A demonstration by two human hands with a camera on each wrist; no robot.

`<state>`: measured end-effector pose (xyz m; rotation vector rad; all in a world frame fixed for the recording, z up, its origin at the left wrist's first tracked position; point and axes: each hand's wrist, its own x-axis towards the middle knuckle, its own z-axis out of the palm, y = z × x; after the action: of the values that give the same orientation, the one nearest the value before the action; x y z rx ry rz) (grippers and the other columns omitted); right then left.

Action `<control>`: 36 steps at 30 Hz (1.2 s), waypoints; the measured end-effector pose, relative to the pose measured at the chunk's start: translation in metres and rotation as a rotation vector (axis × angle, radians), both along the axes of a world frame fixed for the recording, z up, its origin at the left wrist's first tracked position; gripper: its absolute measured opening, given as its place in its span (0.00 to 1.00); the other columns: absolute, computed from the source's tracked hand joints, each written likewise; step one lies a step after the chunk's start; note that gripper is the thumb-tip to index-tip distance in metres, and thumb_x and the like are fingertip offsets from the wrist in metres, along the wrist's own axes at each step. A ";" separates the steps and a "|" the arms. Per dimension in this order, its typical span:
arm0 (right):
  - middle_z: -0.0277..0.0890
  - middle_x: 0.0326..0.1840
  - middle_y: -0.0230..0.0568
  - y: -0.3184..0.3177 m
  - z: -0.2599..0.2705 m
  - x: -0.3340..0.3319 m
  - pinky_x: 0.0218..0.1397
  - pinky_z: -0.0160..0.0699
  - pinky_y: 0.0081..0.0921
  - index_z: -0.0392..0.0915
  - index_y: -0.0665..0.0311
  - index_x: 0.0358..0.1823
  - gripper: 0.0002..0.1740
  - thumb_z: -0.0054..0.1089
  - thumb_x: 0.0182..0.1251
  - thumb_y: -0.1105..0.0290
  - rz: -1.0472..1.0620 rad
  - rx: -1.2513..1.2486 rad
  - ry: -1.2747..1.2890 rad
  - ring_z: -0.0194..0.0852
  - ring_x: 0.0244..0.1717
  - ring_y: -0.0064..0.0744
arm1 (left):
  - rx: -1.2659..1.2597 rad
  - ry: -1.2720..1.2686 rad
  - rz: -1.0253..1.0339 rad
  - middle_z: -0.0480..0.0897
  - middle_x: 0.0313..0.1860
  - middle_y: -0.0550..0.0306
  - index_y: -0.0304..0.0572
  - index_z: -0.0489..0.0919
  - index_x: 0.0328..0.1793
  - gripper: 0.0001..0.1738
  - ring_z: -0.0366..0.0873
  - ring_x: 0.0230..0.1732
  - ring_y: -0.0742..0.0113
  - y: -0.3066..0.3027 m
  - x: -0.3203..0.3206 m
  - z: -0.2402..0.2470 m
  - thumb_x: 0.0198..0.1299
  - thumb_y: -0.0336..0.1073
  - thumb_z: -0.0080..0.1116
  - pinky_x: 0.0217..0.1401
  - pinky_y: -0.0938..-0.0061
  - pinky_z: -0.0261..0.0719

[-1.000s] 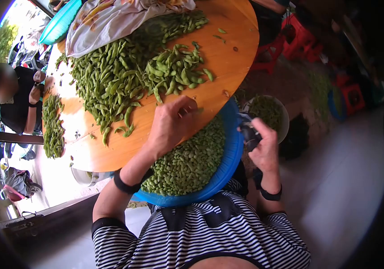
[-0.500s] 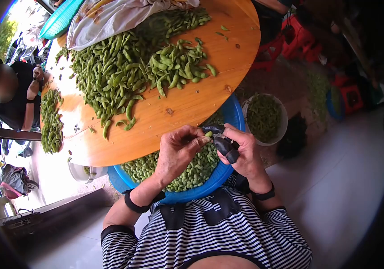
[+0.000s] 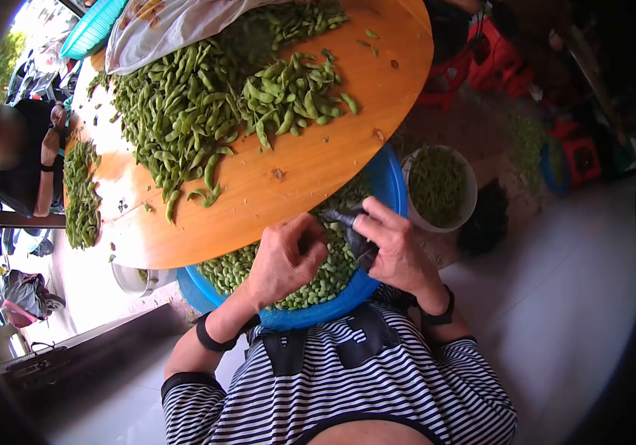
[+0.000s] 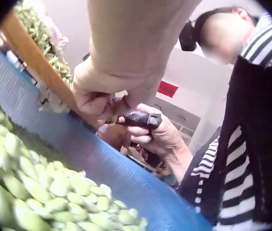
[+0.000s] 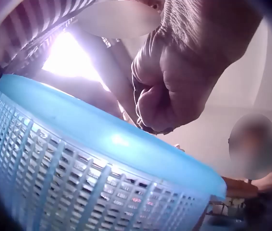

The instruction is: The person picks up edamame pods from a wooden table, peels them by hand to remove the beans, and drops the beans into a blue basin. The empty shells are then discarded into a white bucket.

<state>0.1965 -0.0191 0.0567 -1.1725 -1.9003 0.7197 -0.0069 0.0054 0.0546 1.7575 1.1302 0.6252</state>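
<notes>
beans (image 3: 321, 283), pale green and loose, filling blue basket (image 3: 295, 319) against striped shirt (image 3: 388, 382), below both hands. pods (image 3: 173, 104) heaped on wooden table (image 3: 288, 182), smaller pile (image 3: 288, 90) just to the right, white cloth (image 3: 177, 33) lying over the far side. left hand (image 3: 284, 256) above the beans near the table edge, fingers bent in toward the thumb; cannot tell whether pinching anything. right hand (image 3: 399, 252) near it, apart, dark covers (image 3: 362, 251) on finger and thumb, fingers partly curled; grip hidden, cannot tell whether holding anything.

in the way: rounded table edge jutting over the far part of the basket, just ahead of the left hand; blue rim curving round the near side and under the right hand, close below folded fingers in the right wrist view. past the rim to the right, white bucket (image 3: 473, 199) of green stuff, dark heap (image 3: 485, 221) beside it, red stools (image 3: 492, 63) farther off. across the table at left, another person (image 3: 17, 170) in black, near a long row of pods (image 3: 80, 196). open room over the beans between the hands, and along a strip of wood from heap to near edge.
</notes>
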 end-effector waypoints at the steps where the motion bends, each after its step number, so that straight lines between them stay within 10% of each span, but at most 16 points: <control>1: 0.63 0.34 0.46 0.001 0.006 0.005 0.35 0.71 0.35 0.76 0.70 0.43 0.19 0.57 0.44 0.86 -0.013 -0.069 -0.014 0.71 0.34 0.47 | -0.003 0.001 -0.001 0.79 0.27 0.50 0.36 0.75 0.35 0.07 0.77 0.26 0.59 -0.002 -0.001 -0.001 0.51 0.27 0.62 0.27 0.68 0.72; 4: 0.65 0.31 0.46 0.005 -0.003 0.019 0.34 0.70 0.35 0.75 0.71 0.41 0.15 0.55 0.48 0.83 -0.149 -0.055 -0.003 0.71 0.31 0.47 | 0.414 0.293 -0.092 0.77 0.27 0.49 0.36 0.74 0.32 0.06 0.77 0.27 0.49 -0.008 -0.002 -0.002 0.48 0.26 0.60 0.29 0.63 0.74; 14: 0.70 0.31 0.39 0.002 -0.009 0.013 0.37 0.72 0.26 0.77 0.69 0.38 0.16 0.63 0.61 0.62 -0.291 -0.111 0.255 0.72 0.32 0.29 | -0.537 -0.226 -0.093 0.79 0.33 0.62 0.31 0.79 0.49 0.13 0.74 0.30 0.77 0.015 0.020 0.025 0.59 0.19 0.51 0.37 0.82 0.75; 18: 0.65 0.27 0.36 0.012 -0.011 0.061 0.38 0.71 0.24 0.74 0.68 0.34 0.04 0.61 0.62 0.77 -0.711 0.023 0.162 0.68 0.31 0.25 | 0.288 0.078 0.026 0.82 0.31 0.57 0.35 0.81 0.51 0.14 0.79 0.30 0.71 0.062 0.016 0.028 0.58 0.20 0.56 0.33 0.76 0.78; 21: 0.80 0.38 0.51 0.009 -0.009 0.100 0.45 0.76 0.33 0.77 0.70 0.47 0.11 0.58 0.63 0.80 -0.933 0.081 -0.171 0.78 0.37 0.47 | 0.637 0.365 0.174 0.81 0.33 0.46 0.35 0.83 0.42 0.08 0.81 0.33 0.49 0.112 0.001 0.015 0.57 0.26 0.60 0.37 0.61 0.78; 29: 0.74 0.32 0.50 0.005 -0.020 0.086 0.41 0.74 0.28 0.75 0.71 0.42 0.08 0.57 0.61 0.80 -0.771 -0.022 -0.010 0.75 0.32 0.42 | 0.599 0.391 0.180 0.80 0.31 0.51 0.38 0.83 0.39 0.07 0.81 0.30 0.55 0.122 0.003 0.008 0.52 0.27 0.63 0.39 0.63 0.78; 31: 0.70 0.29 0.44 0.006 -0.016 0.069 0.36 0.73 0.27 0.74 0.70 0.37 0.04 0.57 0.61 0.79 -0.651 -0.099 0.091 0.72 0.31 0.26 | 0.562 0.377 0.164 0.82 0.34 0.55 0.37 0.81 0.37 0.06 0.79 0.25 0.66 0.110 0.005 0.016 0.52 0.25 0.64 0.33 0.68 0.78; 36: 0.68 0.27 0.37 0.004 0.006 0.026 0.32 0.68 0.23 0.74 0.70 0.34 0.05 0.53 0.59 0.76 -0.173 -0.332 0.341 0.65 0.28 0.23 | -0.316 -0.220 0.021 0.80 0.27 0.67 0.39 0.80 0.42 0.03 0.74 0.21 0.82 0.051 0.018 0.033 0.63 0.26 0.60 0.22 0.82 0.70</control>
<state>0.2226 -0.0146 0.0624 -1.3005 -1.4146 1.0910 0.0115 0.0569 0.0880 1.3748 1.0330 0.5998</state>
